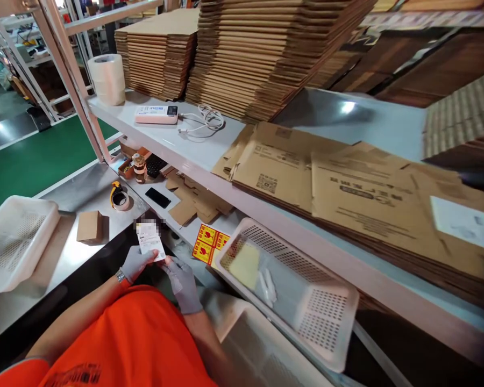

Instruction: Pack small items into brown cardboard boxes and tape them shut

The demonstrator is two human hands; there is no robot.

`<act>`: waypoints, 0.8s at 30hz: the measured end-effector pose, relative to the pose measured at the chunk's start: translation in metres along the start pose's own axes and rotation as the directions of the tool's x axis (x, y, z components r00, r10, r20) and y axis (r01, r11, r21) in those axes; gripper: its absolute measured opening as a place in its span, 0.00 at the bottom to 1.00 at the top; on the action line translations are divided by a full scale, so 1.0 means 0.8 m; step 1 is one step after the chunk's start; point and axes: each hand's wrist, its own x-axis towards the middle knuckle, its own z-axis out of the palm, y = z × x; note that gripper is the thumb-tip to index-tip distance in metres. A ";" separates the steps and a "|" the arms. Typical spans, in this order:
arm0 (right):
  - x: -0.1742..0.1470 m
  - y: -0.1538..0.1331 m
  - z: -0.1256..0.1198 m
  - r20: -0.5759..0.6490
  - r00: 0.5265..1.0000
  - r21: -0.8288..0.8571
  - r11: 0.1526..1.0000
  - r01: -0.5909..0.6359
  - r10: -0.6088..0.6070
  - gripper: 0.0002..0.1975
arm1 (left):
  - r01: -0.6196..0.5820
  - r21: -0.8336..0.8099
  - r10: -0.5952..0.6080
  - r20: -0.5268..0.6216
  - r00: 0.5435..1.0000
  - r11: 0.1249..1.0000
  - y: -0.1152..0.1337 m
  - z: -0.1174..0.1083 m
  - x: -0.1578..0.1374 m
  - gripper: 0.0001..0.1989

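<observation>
My left hand (135,263), in a grey glove, holds a small white printed slip (150,243) by its lower edge. My right hand (183,284), also gloved, touches the slip's lower right corner with its fingertips. Both hands are just above my orange shirt, at the near edge of the metal worktable (84,188). Beside the slip lie yellow-and-red stickers (207,242). A white perforated basket (334,333) to the right holds a yellow pad and small white pieces.
On the table are a small cardboard box (89,226), a tape dispenser (120,198), a black phone (158,197), a jar (139,167) and another white basket (12,242). The shelf (177,145) above carries flattened cartons (347,183), cardboard stacks (258,54), a tape roll (107,78) and a white device (156,114).
</observation>
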 end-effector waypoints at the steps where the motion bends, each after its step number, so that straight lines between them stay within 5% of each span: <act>1: 0.002 0.002 0.001 -0.014 1.000 0.011 1.000 0.001 -0.001 0.30 | -0.011 0.043 0.010 0.003 1.000 0.999 -0.002 -0.002 0.002 0.32; 4: 0.007 0.006 0.005 -0.039 0.999 0.033 0.999 0.011 -0.010 0.30 | -0.059 0.283 0.100 -0.133 0.986 0.957 0.000 -0.010 0.005 0.36; 6: 0.009 0.009 0.009 -0.046 0.998 -0.005 0.999 0.040 -0.040 0.30 | -0.162 0.499 0.282 -0.176 0.943 0.851 0.010 -0.016 0.002 0.38; 8: 0.011 0.012 0.015 -0.021 0.994 -0.083 0.991 0.106 -0.108 0.28 | -0.361 0.621 0.449 0.017 0.894 0.695 0.024 -0.022 -0.004 0.26; 10: 0.012 0.014 0.022 0.025 0.984 -0.152 0.972 0.178 -0.176 0.25 | -0.542 0.589 0.472 0.288 0.834 0.599 0.036 -0.027 -0.010 0.11; 12: 0.012 0.015 0.029 0.063 0.974 -0.205 0.952 0.226 -0.218 0.23 | -0.594 0.546 0.415 0.425 0.804 0.591 0.043 -0.034 -0.014 0.14; 16: 0.009 0.016 0.041 0.129 0.962 -0.346 0.898 0.270 -0.239 0.20 | -0.497 0.560 0.308 0.401 0.863 0.663 0.043 -0.051 -0.014 0.15; 19: 0.008 0.020 0.044 0.175 0.965 -0.355 0.901 0.249 -0.198 0.18 | -0.316 0.509 0.184 0.293 0.938 0.801 0.039 -0.060 -0.009 0.16; 22: 0.009 0.016 0.027 0.134 0.978 -0.198 0.963 0.183 -0.158 0.17 | -0.074 0.206 0.041 0.157 0.987 0.976 0.036 -0.066 -0.002 0.19; 24: 0.009 -0.001 -0.003 -0.012 0.982 -0.074 0.980 0.187 -0.188 0.19 | 0.046 -0.044 -0.042 0.095 0.995 0.998 0.036 -0.072 0.004 0.20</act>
